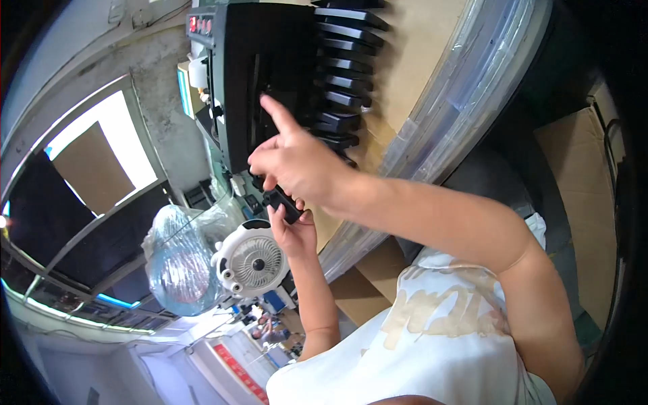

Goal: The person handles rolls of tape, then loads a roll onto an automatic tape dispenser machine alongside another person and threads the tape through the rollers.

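Note:
My left hand (pixel 295 233) holds a small black block-like part (pixel 283 204) between thumb and fingers. Just above it in the view, my right hand (pixel 300 158) reaches across from the right side. One of its fingers is stretched out over a black machine (pixel 266 40), while the others are bent together close to the block. What those bent fingers hold, if anything, is hidden. A row of similar black parts (pixel 347 81) lies along the machine's edge, on tan cardboard (pixel 398 61).
A red digital display (pixel 200 25) glows on the machine's corner. Past my left hand are a white fan (pixel 255 262) and a plastic-wrapped bundle (pixel 182 260). Clear plastic wrap or tape (pixel 445 115) covers the table's near edge. An open cardboard box (pixel 574 202) stands at the right.

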### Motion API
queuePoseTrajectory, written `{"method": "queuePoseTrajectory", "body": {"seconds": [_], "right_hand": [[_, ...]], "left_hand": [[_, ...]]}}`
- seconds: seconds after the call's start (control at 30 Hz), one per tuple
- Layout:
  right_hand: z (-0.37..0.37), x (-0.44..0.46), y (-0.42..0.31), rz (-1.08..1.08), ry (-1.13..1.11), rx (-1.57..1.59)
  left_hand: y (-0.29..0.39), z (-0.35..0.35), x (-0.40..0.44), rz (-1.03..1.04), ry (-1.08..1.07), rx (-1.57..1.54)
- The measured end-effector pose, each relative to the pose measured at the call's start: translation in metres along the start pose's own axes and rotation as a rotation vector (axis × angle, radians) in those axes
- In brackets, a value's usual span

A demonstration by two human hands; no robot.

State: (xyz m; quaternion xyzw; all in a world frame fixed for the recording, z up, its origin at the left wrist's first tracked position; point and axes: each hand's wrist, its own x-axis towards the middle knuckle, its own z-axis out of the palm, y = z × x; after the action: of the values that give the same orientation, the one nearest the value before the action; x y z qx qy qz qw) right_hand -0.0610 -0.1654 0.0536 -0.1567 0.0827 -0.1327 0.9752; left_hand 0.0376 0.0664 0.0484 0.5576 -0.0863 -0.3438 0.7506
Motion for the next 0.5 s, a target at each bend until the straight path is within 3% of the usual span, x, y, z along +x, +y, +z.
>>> {"method": "queuePoseTrajectory", "body": {"seconds": [0.13, 0.27, 0.4, 0.5], "right_hand": [[0.021, 0.016, 0.034, -0.035, 0.068, 0.112], [0.038, 0.015, 0.048, -0.042, 0.083, 0.083], [0.039, 0.021, 0.043, -0.002, 0.075, 0.174], [0.031, 0.019, 0.044, -0.028, 0.077, 0.088]], "left_hand": [[0.0, -0.017, -0.011, 0.109, 0.25, 0.216], [-0.003, -0.001, -0.037, 0.198, 0.334, 0.305], [0.003, -0.006, -0.057, 0.113, 0.048, 0.275], [-0.002, -0.001, -0.062, 0.134, 0.105, 0.371]]}}
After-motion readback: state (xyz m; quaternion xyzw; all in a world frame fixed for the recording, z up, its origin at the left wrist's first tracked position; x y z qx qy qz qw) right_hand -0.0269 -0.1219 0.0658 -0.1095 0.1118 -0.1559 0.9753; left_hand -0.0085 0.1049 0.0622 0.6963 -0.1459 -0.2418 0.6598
